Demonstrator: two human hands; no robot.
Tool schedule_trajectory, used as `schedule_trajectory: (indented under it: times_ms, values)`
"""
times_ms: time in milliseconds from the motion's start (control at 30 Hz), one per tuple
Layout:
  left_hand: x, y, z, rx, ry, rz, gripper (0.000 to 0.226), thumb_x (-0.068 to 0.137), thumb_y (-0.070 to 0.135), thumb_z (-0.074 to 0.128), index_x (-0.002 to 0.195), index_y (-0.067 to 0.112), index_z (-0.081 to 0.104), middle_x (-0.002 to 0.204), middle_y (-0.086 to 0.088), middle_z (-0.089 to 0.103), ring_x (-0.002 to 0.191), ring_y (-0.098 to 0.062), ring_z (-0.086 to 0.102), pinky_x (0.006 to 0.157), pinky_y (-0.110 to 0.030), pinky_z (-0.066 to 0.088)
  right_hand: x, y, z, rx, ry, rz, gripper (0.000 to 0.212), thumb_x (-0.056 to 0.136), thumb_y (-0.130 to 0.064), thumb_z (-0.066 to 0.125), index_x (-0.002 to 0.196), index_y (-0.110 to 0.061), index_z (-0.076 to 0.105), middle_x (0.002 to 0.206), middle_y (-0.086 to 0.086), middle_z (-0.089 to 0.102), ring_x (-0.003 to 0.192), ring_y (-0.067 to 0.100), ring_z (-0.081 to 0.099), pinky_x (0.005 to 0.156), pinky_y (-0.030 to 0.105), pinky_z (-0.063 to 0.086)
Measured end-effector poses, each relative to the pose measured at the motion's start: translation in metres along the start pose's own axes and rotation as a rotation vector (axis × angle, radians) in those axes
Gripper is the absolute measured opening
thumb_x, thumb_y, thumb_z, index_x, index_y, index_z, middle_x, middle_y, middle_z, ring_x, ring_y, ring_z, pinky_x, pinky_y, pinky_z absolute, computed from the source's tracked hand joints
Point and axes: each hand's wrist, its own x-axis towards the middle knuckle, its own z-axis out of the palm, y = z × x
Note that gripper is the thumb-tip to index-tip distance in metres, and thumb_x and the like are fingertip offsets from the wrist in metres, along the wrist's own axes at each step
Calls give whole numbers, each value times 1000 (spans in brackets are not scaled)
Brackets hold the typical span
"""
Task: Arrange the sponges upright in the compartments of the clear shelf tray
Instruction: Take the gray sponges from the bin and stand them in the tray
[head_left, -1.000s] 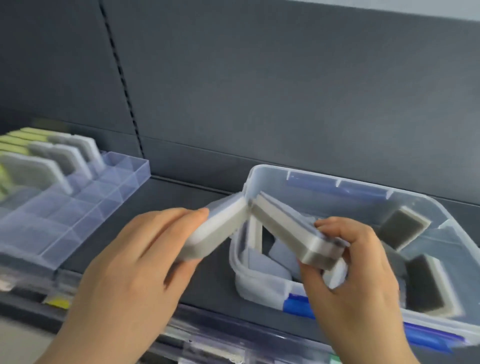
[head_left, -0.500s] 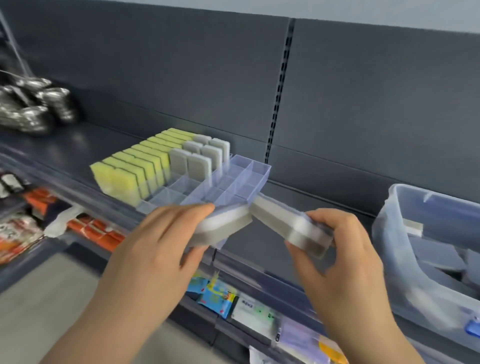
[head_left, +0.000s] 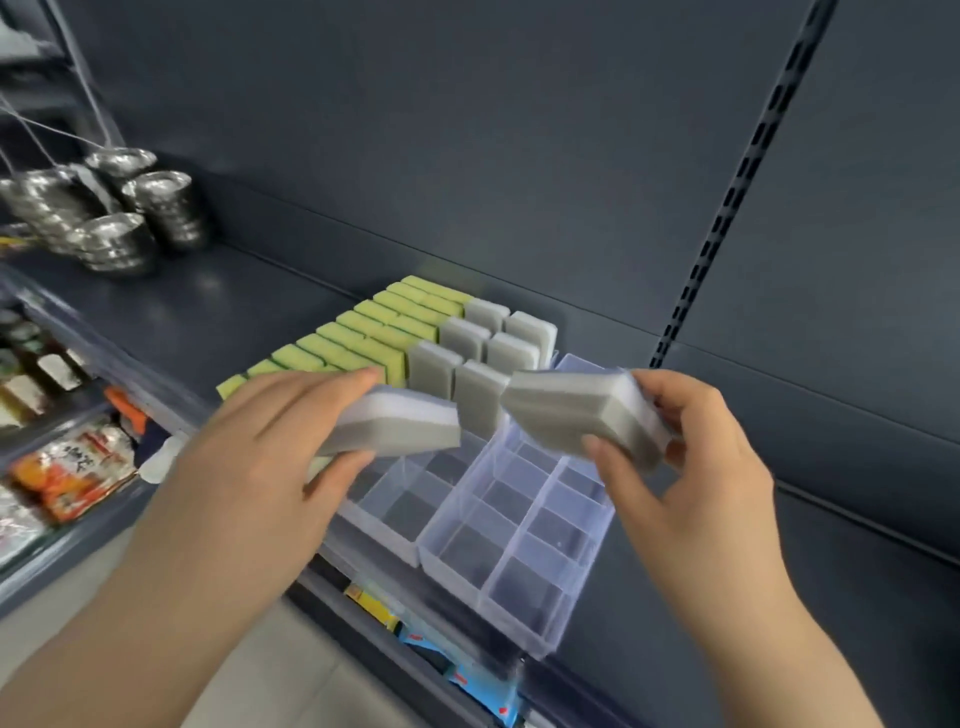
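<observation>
The clear shelf tray (head_left: 524, 566) sits on the dark shelf, its near compartments bare. Rows of yellow-green sponges (head_left: 363, 332) stand upright in its left columns, and several grey-and-white sponges (head_left: 488, 338) stand upright in the far right columns. My left hand (head_left: 270, 462) grips a grey-and-white sponge (head_left: 405, 423) lying flat above the tray's middle. My right hand (head_left: 670, 462) holds two more grey-and-white sponges (head_left: 576, 410), stacked, over the right columns.
Stacks of shiny metal bowls (head_left: 119, 223) stand at the far left of the shelf (head_left: 805, 597). Packaged goods (head_left: 72, 467) lie on lower shelves at left and below the tray. The shelf's dark back panel (head_left: 519, 156) rises close behind the tray.
The view swung left from the clear bin to the tray. Both hands carried their sponges along and now hover directly over the tray's compartments.
</observation>
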Motion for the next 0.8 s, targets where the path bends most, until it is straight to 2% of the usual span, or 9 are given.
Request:
schedule_trajectory:
  times_ms: [167,300,433,667,800]
  values:
    - [28,-37,14,-4,30,-44,46,71,16,67,116,10,61,104,1,61,100,-17,50,86,-25,36,50,1,31,-4,-49,-8,39,79,-29,64,110,-40,43,108,-26,50,102,-6,49,78,7,41]
    - [42,-62,25,-41,-14,-86,44,77,17,76,118,10,62,105,1,62,101,-15,50,88,-22,35,69,-2,52,-20,-75,-7,39,80,-28,63,110,-42,42,108,-26,51,102,-5,50,78,10,42]
    - [63,-89,37,-94,-51,-29,40,80,21,72,118,11,63,106,1,63,102,-13,50,89,-17,34,81,-5,74,-53,-86,49,39,80,-29,62,111,-41,43,107,-27,51,102,-8,48,80,3,40]
    - [107,-144,46,-292,-146,121,48,70,21,69,117,9,64,105,11,54,100,-9,51,90,-6,30,82,-30,111,-126,122,201,38,80,-30,62,112,-42,45,107,-24,54,102,2,53,83,19,43]
    - [128,-172,51,-415,-226,200,48,73,23,76,118,11,64,107,11,54,101,-6,50,91,-4,28,74,-53,133,-200,221,304,40,79,-30,62,111,-47,44,105,-26,54,100,0,53,81,16,41]
